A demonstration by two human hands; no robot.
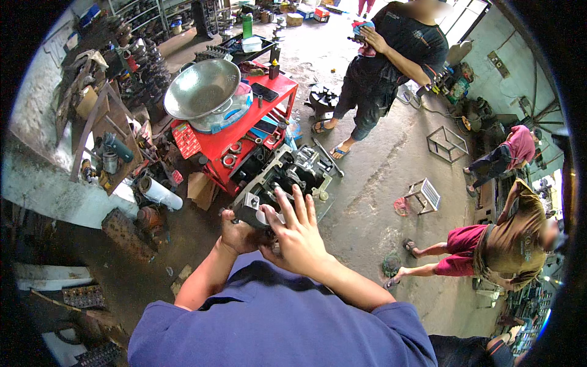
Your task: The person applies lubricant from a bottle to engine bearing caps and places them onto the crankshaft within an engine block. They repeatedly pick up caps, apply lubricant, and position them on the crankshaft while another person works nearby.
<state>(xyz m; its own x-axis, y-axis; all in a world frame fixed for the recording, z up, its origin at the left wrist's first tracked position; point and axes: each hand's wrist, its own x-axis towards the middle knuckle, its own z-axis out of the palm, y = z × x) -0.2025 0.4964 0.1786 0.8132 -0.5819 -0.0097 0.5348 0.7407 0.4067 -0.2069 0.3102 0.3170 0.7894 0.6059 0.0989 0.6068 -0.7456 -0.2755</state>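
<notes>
An engine block [282, 174] of grey metal, with dark openings, lies in front of me beside the red table. Close to my body, my left hand [237, 234] is closed round the near side of a grey metal engine part [251, 203], its thumb up and its other fingers mostly hidden. My right hand [298, 237] lies across that part from the right, with several fingers stretched out and spread toward the block. Its palm covers some of the part, so I cannot tell whether the part is joined to the block.
A red table [278, 92] holds a large metal bowl [203, 88], a phone [265, 92] and metal rings [229, 160]. A person [391, 61] stands beyond it holding a cloth. Two more people are at the right, near a small stool [424, 196] and a metal frame [447, 144].
</notes>
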